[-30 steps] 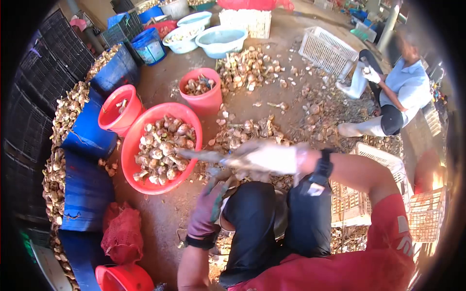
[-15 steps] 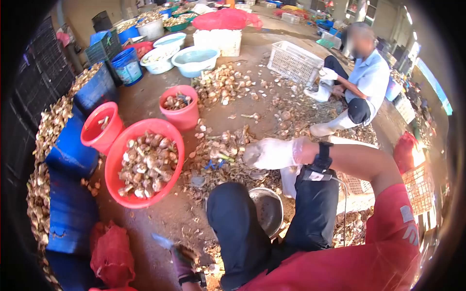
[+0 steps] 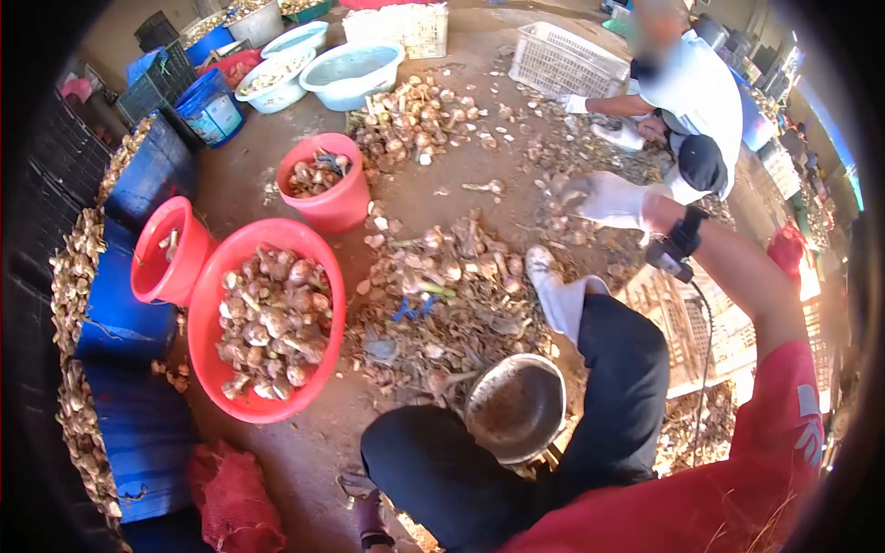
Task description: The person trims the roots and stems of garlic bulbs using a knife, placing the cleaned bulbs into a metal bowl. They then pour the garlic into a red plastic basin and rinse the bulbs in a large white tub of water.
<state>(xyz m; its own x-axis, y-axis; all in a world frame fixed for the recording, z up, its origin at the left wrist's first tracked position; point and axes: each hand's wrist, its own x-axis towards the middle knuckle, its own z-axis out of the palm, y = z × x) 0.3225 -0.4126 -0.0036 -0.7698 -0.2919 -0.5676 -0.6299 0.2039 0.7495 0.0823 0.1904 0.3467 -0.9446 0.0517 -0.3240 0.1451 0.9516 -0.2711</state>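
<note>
My right hand [image 3: 610, 199], in a white glove, reaches forward over the garlic scraps beyond my knee. Its fingers are smeared, and I cannot tell what is in them. My left hand [image 3: 371, 512], in a dark purple glove, is low beside my left leg, mostly hidden. A worn metal bowl [image 3: 539, 405] stands between my knees. Ahead of it lies a heap of garlic skins and cut stalks [image 3: 433, 327]. Left of that heap, garlic bulbs [image 3: 275, 323] fill much of a big red basin [image 3: 340, 318].
A red bucket [image 3: 343, 207] and a smaller one [image 3: 189, 263] stand behind the basin. Loose garlic [image 3: 410, 124] is piled near pale blue tubs [image 3: 355, 78]. A co-worker [image 3: 696, 92] sits at the right beside a white crate [image 3: 562, 60]. Blue containers [image 3: 138, 405] line the left.
My right hand has moved forward and right, away from above my knees. The view has shifted, exposing more of the metal bowl. The co-worker has leaned forward, a gloved hand reaching towards the floor.
</note>
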